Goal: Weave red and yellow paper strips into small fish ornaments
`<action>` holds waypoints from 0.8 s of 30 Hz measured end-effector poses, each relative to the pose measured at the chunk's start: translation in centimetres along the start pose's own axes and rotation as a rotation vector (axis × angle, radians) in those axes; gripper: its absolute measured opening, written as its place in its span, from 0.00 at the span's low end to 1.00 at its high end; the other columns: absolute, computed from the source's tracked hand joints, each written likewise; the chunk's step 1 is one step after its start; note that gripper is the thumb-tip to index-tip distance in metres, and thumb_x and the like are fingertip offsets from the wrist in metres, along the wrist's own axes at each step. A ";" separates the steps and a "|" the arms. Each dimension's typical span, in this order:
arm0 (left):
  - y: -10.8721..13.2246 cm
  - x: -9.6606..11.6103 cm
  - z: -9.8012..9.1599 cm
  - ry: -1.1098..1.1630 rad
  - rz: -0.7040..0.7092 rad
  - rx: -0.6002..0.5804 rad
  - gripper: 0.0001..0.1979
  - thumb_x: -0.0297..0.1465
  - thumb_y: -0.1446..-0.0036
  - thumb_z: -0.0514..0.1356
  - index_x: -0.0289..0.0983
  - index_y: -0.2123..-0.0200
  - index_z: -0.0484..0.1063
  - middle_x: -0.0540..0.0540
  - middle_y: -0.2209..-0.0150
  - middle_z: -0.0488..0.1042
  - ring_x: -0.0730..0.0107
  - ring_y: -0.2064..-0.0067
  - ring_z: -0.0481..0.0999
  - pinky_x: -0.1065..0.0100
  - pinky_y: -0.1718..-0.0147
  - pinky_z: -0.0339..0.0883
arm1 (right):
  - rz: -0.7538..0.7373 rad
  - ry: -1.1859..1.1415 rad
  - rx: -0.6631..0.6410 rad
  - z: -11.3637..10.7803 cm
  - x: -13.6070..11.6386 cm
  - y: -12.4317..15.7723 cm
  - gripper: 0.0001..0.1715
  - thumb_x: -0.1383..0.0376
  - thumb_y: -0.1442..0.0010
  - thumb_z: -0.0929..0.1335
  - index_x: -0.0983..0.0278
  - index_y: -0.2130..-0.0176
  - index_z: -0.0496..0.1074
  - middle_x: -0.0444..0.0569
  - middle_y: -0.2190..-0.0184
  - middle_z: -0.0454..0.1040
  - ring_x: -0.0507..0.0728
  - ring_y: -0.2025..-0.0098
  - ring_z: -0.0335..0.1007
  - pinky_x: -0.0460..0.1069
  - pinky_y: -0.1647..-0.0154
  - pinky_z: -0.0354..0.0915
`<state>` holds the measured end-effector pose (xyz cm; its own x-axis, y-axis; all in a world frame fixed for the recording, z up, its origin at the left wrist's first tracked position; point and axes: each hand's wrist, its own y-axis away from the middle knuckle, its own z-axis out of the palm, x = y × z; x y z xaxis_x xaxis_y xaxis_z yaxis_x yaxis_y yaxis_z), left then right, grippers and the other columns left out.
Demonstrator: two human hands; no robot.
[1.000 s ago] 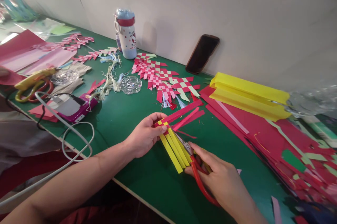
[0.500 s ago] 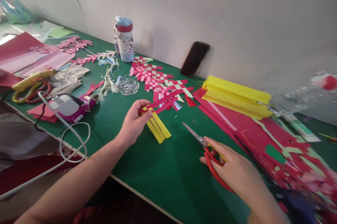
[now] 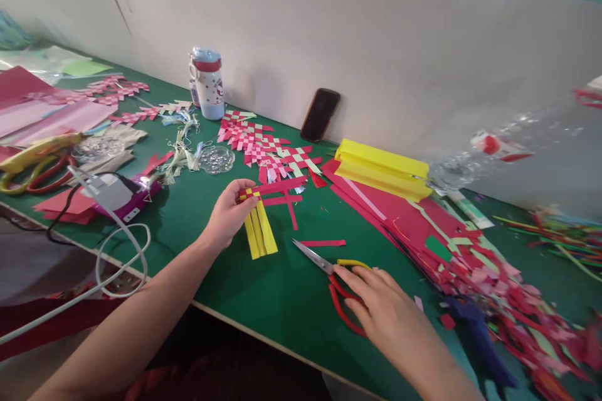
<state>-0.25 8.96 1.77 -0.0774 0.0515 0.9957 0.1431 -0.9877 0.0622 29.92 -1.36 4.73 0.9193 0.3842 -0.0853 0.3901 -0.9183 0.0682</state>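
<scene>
Woven yellow-red strips (image 3: 266, 228), scissors (image 3: 323, 263), blades together

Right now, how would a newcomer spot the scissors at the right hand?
On the green table, find the right hand. The scissors lie partly under it, beside a loose red strip. Silver blades and red-and-yellow handles set them apart from that strip.

left hand (image 3: 230, 209) pinches red and yellow paper strips (image 3: 261, 229) | right hand (image 3: 385, 307) touches scissors (image 3: 316, 258), toward tabletop's (image 3: 263, 313) near edge | bottle (image 3: 210, 88) at back edge | phone (image 3: 321, 113) leaning on wall (image 3: 263, 24) | folded yellow paper (image 3: 380, 169) overlapping red sheets (image 3: 402, 205)
</scene>
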 end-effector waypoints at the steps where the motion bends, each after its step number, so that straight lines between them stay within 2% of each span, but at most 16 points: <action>1: 0.0 0.1 -0.1 0.014 0.006 0.014 0.17 0.33 0.50 0.64 0.40 0.56 0.68 0.52 0.67 0.71 0.72 0.66 0.71 0.71 0.66 0.65 | 0.015 -0.020 0.001 -0.4 0.0 -0.1 0.23 0.65 0.39 0.64 0.54 0.46 0.73 0.49 0.54 0.79 0.63 0.52 0.74 0.60 0.51 0.71; 3: 0.0 0.2 -0.2 0.043 0.007 0.029 0.17 0.33 0.50 0.65 0.40 0.56 0.68 0.52 0.67 0.70 0.72 0.67 0.71 0.72 0.67 0.64 | 0.046 -0.131 0.024 -1.4 -0.3 -0.9 0.19 0.62 0.37 0.63 0.55 0.49 0.75 0.50 0.54 0.79 0.64 0.51 0.73 0.61 0.48 0.68; 6: 0.0 0.4 -0.2 0.096 -0.028 0.006 0.18 0.34 0.52 0.66 0.39 0.57 0.69 0.52 0.68 0.70 0.72 0.67 0.71 0.72 0.68 0.65 | 0.183 -0.474 0.057 -2.5 -1.2 -4.3 0.19 0.56 0.37 0.64 0.58 0.50 0.75 0.52 0.52 0.77 0.63 0.50 0.73 0.59 0.47 0.67; 7: 0.0 0.4 -0.1 0.110 -0.037 -0.005 0.19 0.35 0.52 0.66 0.39 0.57 0.69 0.52 0.68 0.70 0.71 0.67 0.71 0.71 0.68 0.65 | 0.283 -0.638 0.037 -2.6 -1.6 -5.9 0.22 0.55 0.40 0.67 0.59 0.48 0.73 0.53 0.51 0.77 0.61 0.55 0.74 0.57 0.51 0.69; 10: 0.2 0.3 0.2 0.143 -0.039 -0.024 0.19 0.36 0.51 0.65 0.38 0.56 0.68 0.52 0.68 0.70 0.72 0.68 0.72 0.71 0.68 0.65 | 0.325 -0.772 0.002 -1.8 -3.0 -10.8 0.32 0.54 0.42 0.68 0.60 0.41 0.63 0.55 0.46 0.73 0.56 0.63 0.76 0.49 0.68 0.71; 12: 0.3 0.2 0.4 0.152 -0.029 -0.028 0.18 0.35 0.51 0.65 0.38 0.57 0.68 0.51 0.68 0.71 0.72 0.68 0.71 0.72 0.68 0.65 | 0.313 -0.839 -0.037 -0.9 -4.0 -13.4 0.35 0.54 0.42 0.68 0.62 0.39 0.60 0.55 0.50 0.76 0.53 0.68 0.75 0.46 0.76 0.68; 14: 0.3 0.1 0.4 0.153 -0.013 -0.023 0.17 0.34 0.51 0.65 0.38 0.57 0.69 0.51 0.68 0.71 0.72 0.67 0.72 0.72 0.68 0.65 | 0.301 -0.881 -0.065 -0.2 -4.5 -14.9 0.36 0.55 0.42 0.68 0.65 0.39 0.58 0.54 0.57 0.79 0.51 0.72 0.74 0.44 0.80 0.64; 16: 0.2 0.0 0.3 0.148 0.004 0.000 0.17 0.34 0.51 0.65 0.38 0.57 0.69 0.51 0.68 0.71 0.73 0.67 0.71 0.72 0.67 0.65 | 0.288 -0.890 -0.081 0.0 -4.2 -15.3 0.36 0.57 0.42 0.68 0.65 0.39 0.58 0.51 0.62 0.80 0.51 0.73 0.73 0.44 0.80 0.63; 18: 0.1 0.1 0.1 0.146 0.015 0.035 0.17 0.33 0.50 0.65 0.38 0.56 0.69 0.51 0.67 0.71 0.73 0.67 0.71 0.73 0.67 0.65 | 0.267 -0.870 -0.094 -0.3 -2.9 -14.8 0.32 0.58 0.43 0.69 0.65 0.43 0.63 0.49 0.65 0.80 0.52 0.72 0.74 0.45 0.76 0.65; 21: 0.1 0.5 -0.1 0.157 0.014 0.062 0.17 0.33 0.49 0.64 0.38 0.55 0.68 0.51 0.67 0.70 0.73 0.67 0.70 0.72 0.67 0.65 | 0.225 -0.797 -0.130 -1.3 -0.2 -13.1 0.18 0.58 0.45 0.70 0.64 0.56 0.73 0.47 0.67 0.79 0.54 0.66 0.75 0.47 0.66 0.68; 24: 0.2 0.7 0.0 0.168 0.006 0.046 0.17 0.33 0.49 0.64 0.39 0.56 0.68 0.52 0.67 0.70 0.73 0.67 0.71 0.73 0.67 0.65 | 0.187 -0.690 -0.195 -2.1 2.0 -11.5 0.09 0.60 0.47 0.70 0.63 0.67 0.76 0.46 0.70 0.79 0.55 0.66 0.75 0.49 0.64 0.67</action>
<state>-0.30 8.83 2.46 -0.2395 0.0161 0.9708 0.1889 -0.9800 0.0629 27.42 10.16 5.81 0.7543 0.0164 -0.6563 0.2914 -0.9041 0.3124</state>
